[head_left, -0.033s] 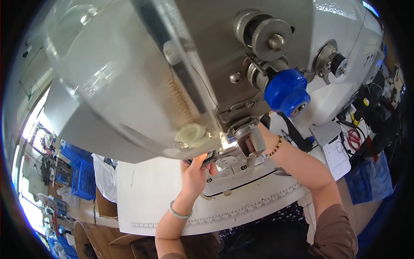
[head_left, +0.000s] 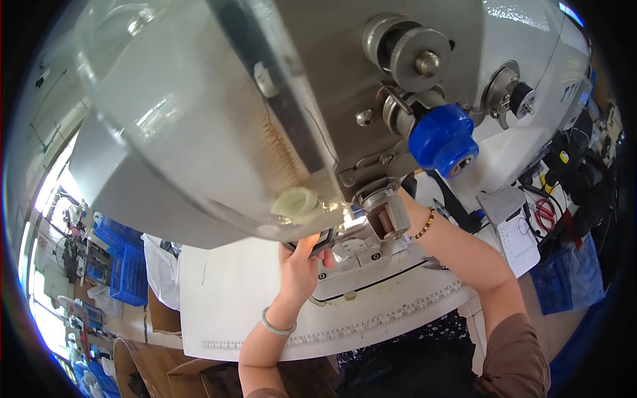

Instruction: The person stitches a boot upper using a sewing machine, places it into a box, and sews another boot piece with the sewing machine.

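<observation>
A large industrial sewing machine fills the upper view, its grey metal face and blue tension knob close to me. Under its clear, curved cover, my left hand pinches a dark, hard-edged piece between thumb and fingers, beside the lit needle area. Most of that piece is hidden by the machine, so its kind is unclear. My right hand reaches in behind the needle area from the right. Only its wrist end shows, and its fingers are hidden by the machine's lower parts.
The white table has a printed ruler strip along its near edge. Blue crates and a white plastic bag stand left, cardboard boxes lower left. Right lie a notepad sheet, red-handled scissors and cables.
The machine head sits very slightly differently in the picture. Both hands keep their places.
</observation>
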### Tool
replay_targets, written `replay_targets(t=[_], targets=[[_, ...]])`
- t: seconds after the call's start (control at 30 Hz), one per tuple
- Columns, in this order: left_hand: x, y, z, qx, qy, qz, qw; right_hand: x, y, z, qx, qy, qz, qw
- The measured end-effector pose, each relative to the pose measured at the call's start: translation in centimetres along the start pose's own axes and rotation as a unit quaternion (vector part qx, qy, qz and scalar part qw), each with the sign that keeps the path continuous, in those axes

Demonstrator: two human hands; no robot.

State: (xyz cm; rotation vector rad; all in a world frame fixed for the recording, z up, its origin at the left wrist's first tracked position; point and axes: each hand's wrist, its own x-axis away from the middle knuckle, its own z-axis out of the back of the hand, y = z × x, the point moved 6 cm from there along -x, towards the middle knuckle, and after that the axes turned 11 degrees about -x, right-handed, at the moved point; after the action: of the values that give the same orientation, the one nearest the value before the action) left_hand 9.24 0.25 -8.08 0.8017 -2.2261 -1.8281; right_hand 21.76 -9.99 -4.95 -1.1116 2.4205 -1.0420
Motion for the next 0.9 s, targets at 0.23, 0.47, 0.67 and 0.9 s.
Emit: replay_targets(t=[0.23,0.47,0.67,0.9], targets=[[0.6,-0.1,-0.6,0.02,0.044,0.029,0.998,-0.9,0.2,0.7,-0.006,-0.012,0.021,1.0],[0.5,-1.7,0.0,0.335,0.062,0.161,0.926,-6.2,2.8,1.7,0.036,-0.137,0.004,0.99],[1.5,-0.7,1.0,0.106,0.005,0.095,0.99,-5.5,2.6,4.1,0.154,-0.063,-0.014,0.986],[2.3,1.3,1.1,0.082,0.014,-0.002,0.997,8.2,-0.9,-0.5,0.484,-0.079,0.594,0.638]])
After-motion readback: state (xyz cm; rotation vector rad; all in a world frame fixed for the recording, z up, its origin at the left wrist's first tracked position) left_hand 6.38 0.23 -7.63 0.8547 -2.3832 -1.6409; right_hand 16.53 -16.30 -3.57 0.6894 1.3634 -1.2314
